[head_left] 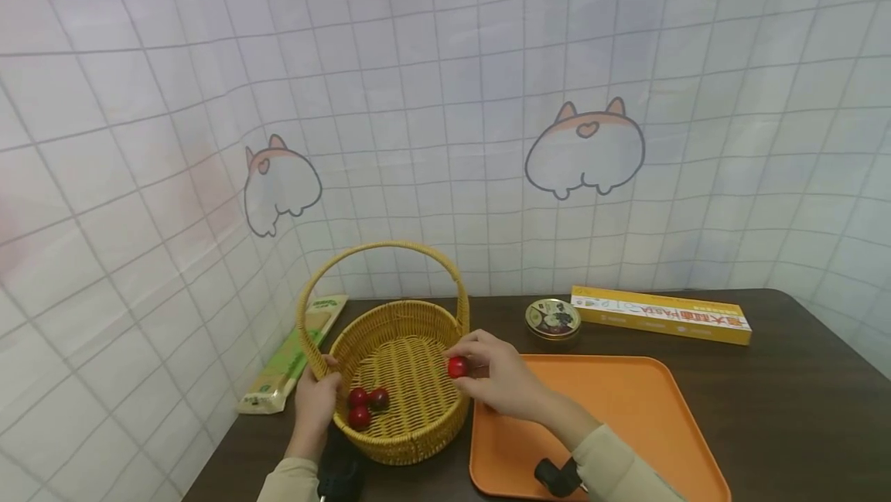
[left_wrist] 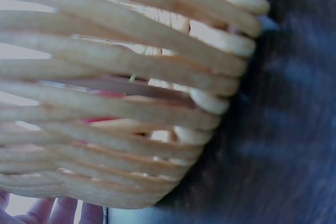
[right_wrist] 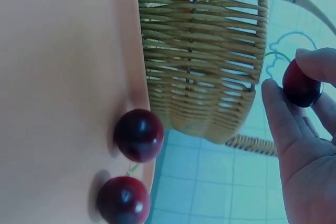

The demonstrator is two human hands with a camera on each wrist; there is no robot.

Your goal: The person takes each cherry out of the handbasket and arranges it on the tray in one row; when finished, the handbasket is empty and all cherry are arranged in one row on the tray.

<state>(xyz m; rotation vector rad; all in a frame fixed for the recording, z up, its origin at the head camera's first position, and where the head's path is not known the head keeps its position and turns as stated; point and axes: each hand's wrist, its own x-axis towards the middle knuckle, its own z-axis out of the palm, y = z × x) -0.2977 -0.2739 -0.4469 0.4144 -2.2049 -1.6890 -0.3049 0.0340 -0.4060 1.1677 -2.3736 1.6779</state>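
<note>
1. Cherries number three inside the yellow woven wicker basket [head_left: 411,378]: small dark-red round ones [head_left: 365,403] on its floor.
2. Right hand [head_left: 501,382] pinches a fourth red cherry [head_left: 456,367] between thumb and fingertips over the rim.
3. Left hand [head_left: 313,401] curls round the basket's near-left rim, steadying it.
4. Two more dark cherries [right_wrist: 139,135] remain on the flat orange plastic tray [head_left: 626,409], so I judge the work just past halfway.

A round tin [head_left: 553,318] with a dark printed lid sits near the bench's [head_left: 780,401] far edge. Just beside it, toward the far right corner, a long yellow box [head_left: 661,315] lies flat along that edge. A green and cream packet [head_left: 295,363] lies along the left edge against the backdrop. A white gridded cloth [head_left: 445,138] printed with cartoon corgi rumps hangs behind
</note>
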